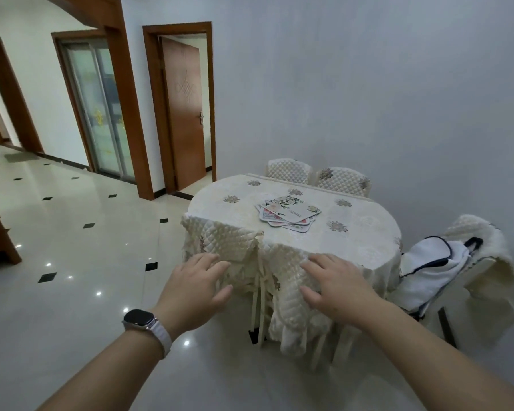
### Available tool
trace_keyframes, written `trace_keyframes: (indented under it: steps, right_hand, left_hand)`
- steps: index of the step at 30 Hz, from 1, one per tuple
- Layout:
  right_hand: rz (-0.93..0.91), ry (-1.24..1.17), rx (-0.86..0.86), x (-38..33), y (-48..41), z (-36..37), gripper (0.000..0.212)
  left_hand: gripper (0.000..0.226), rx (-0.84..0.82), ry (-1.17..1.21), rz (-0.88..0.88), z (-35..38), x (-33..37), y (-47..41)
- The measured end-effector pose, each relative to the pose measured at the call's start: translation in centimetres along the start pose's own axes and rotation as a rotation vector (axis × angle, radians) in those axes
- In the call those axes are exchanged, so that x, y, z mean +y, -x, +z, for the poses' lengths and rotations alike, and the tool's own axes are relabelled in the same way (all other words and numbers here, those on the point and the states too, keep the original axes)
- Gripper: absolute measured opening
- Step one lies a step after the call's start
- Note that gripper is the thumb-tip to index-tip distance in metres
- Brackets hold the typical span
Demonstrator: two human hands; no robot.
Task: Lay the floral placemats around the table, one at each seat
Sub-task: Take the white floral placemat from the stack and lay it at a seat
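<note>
Centrally, the floral placemats (287, 213) lie in one loose, fanned stack near the middle of the tabletop (365, 232), on a cream cloth with flower motifs; none set at a seat yet; two quilted chair backs (316, 176) stand at the 12 o'clock edge; near chair (250, 250), quilted cover with ties, tucked in at 6 o'clock; left hand (195, 287) and right hand (336, 287) both rest on its back, fingers (321, 261) spread apart, thumbs under, clamped on nothing visible; watch (144, 323) on left wrist; draped chair with white bag (433, 265) at 3 o'clock; glossy tiled floor (72, 232), brown door (184, 108) toward 10 o'clock.
</note>
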State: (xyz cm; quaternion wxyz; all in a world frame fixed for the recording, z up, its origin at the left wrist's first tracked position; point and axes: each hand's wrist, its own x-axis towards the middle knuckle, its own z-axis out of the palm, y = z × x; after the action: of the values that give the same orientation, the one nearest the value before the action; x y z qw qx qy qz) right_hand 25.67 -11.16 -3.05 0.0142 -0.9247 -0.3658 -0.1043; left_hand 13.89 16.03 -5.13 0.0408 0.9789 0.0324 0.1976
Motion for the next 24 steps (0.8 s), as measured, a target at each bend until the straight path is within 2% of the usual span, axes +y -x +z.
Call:
trace_keyframes:
  steps: [3,9,19,24]
  right_hand:
    - [0.011,-0.003,-0.044,-1.1,-5.0,0.9,0.061]
    - [-0.01,0.006,-0.029,-3.4,-13.2,2.8,0.056]
    - [0.004,-0.063,-0.093,-2.8,-21.9,8.8,0.057]
    - [-0.005,-0.105,-0.085,-0.4,-28.8,11.7,0.054]
  left_hand:
    - [0.053,-0.025,0.011,-0.003,0.9,-4.0,-2.8]
    - [0.053,-0.012,-0.018,0.002,1.9,-11.2,-7.9]
    - [0.061,-0.078,-0.009,-0.053,5.8,-17.7,-12.7]
    - [0.052,-0.133,-0.046,-0.061,9.7,-20.4,-17.9]
